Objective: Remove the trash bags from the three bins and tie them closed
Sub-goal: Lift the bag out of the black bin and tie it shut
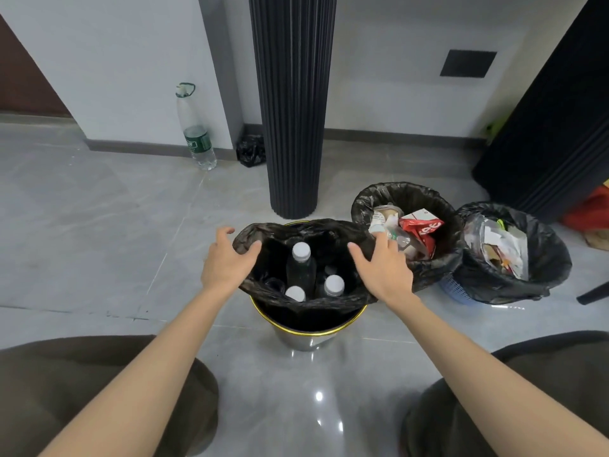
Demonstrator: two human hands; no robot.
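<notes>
A metal bin with a gold rim stands on the floor right in front of me. Its black trash bag is pulled up off the rim and holds several clear bottles with white caps. My left hand grips the bag's left edge, thumb inside. My right hand grips the right edge the same way. To the right stand a second bin with a black bag full of wrappers, and a third black bag in a blue basket bin.
A dark ribbed column rises just behind the bins. A tall plastic bottle and a small black bag sit by the wall. A dark panel leans at right. My knees frame the floor below.
</notes>
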